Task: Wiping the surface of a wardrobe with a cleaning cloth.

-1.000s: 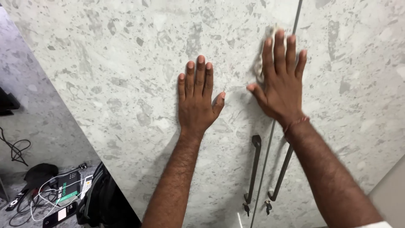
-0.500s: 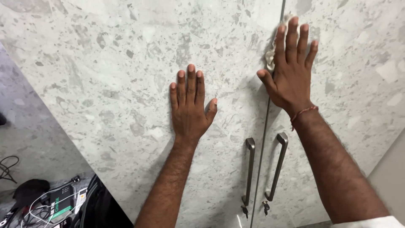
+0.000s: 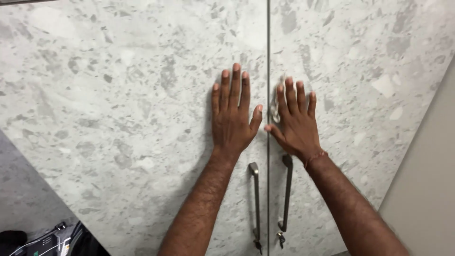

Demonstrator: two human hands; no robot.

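A tall cabinet fills the view, its two doors faced in pale grey speckled stone pattern and meeting at a thin vertical seam (image 3: 268, 57), which serves as the landmark here.

Just right of the seam, the right hand (image 3: 296, 123) lies flat on the right door (image 3: 369, 71), fingers straight and spread slightly, palm pressing a small crumpled white cloth (image 3: 276, 102) against the surface. The cloth is not clenched; it is pinned under the palm and fingers, and only its edge shows beside the index finger, touching the seam. A thin reddish thread band (image 3: 315, 159) circles that wrist.

Just left of the seam, the left hand (image 3: 233, 118) rests open and flat on the left door (image 3: 118, 95), fingers together and pointing up, grasping nothing; its thumb tip nearly reaches the seam.

Below the hands, two slim dark metal bar handles hang upright on either side of the seam: the left handle (image 3: 256, 199) and the right handle (image 3: 286, 194). A small key (image 3: 280, 238) hangs under the right one.

Far left of the seam, at the bottom corner, dark bags and cables (image 3: 47, 242) lie on the floor.
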